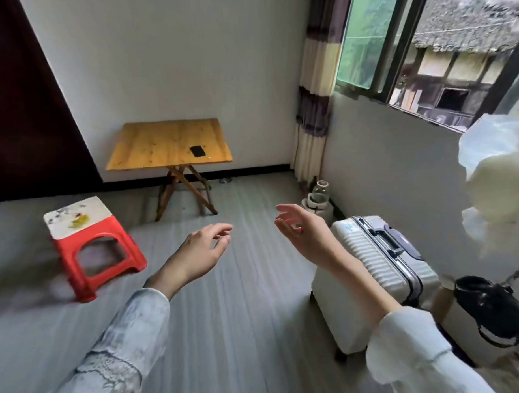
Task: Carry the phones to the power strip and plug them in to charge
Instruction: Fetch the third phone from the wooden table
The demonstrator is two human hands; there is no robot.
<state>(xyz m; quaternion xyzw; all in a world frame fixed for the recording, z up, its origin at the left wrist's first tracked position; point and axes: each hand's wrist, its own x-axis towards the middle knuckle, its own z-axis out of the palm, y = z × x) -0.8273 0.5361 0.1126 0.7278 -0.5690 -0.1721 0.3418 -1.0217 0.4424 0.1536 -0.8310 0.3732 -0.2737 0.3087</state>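
A black phone (pixel 197 151) lies flat on the right part of a small wooden folding table (pixel 154 145) against the far wall. My left hand (pixel 202 250) and my right hand (pixel 302 231) are both raised in front of me over the floor, well short of the table. Their fingers are relaxed and slightly curled, and they hold nothing. No power strip or charging cable shows in the head view.
A red plastic stool (pixel 94 249) with a white top stands on the floor at the left. A white suitcase (pixel 373 276) stands at the right, with a black shoe (pixel 492 307) beyond it. Jars (pixel 318 195) sit in the corner under the curtain (pixel 316 89).
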